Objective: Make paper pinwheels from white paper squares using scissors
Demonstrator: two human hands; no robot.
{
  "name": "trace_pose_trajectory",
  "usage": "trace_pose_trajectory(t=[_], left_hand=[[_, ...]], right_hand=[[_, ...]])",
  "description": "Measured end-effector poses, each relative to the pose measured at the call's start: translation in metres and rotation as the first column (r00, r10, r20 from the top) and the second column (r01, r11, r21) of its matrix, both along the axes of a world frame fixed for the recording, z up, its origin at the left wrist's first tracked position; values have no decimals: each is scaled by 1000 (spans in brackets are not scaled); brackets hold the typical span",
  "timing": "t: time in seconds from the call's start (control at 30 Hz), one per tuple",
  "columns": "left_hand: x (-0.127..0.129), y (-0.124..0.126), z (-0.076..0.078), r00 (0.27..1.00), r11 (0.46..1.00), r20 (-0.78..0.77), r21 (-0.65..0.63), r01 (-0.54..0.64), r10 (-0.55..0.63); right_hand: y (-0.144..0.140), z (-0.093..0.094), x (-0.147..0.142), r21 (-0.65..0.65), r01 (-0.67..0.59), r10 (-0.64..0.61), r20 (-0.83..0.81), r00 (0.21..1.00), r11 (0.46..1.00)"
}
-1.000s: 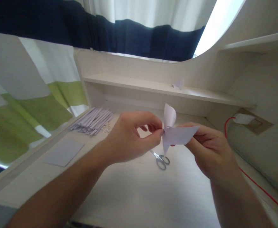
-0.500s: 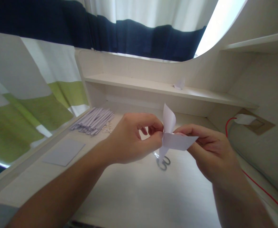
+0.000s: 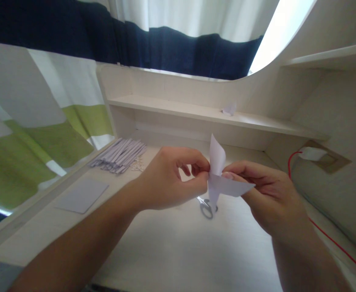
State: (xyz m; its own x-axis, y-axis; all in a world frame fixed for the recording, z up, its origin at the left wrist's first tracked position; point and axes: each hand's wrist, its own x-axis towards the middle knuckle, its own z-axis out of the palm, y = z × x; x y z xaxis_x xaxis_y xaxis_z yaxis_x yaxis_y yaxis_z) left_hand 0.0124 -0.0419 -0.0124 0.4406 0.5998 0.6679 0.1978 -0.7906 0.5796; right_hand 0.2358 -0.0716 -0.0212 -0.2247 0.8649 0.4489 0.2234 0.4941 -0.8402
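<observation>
I hold a small piece of white folded paper [image 3: 223, 178] above the desk with both hands. My left hand [image 3: 171, 178] pinches it at its centre between thumb and forefinger. My right hand [image 3: 266, 194] grips the flap that points right, thumb on top. One flap curls upward, another hangs down. Steel scissors [image 3: 206, 207] lie on the desk [image 3: 180, 243] right under the paper, partly hidden by it.
A pile of paper strips [image 3: 119, 154] lies at the back left of the desk, a flat grey sheet [image 3: 82, 195] nearer on the left. A paper scrap [image 3: 229, 108] sits on the shelf. A red cable [image 3: 326, 235] runs along the right side from a white plug [image 3: 313, 153].
The right-pointing flap has tilted flatter and a little lower, and my right thumb has slid onto the paper's centre. Both hands stay almost where they were.
</observation>
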Motion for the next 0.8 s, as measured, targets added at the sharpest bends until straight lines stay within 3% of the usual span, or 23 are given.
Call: trace_pose_trajectory(t=[0.2,0.5,0.8], left_hand=[[0,1,-1,1000,1000,-24,6,16,-16],[-1,1,-1,999,999,-42,37,30,-28],[-3,2,-1,998,995,-61,96,-21,27]], right_hand=[[-3,2,-1,38,14,-15,27,1000,999],[-2,1,-1,-16,-46,46,19,999,999],[3,2,-1,-60,-32,29,-46,999,998]])
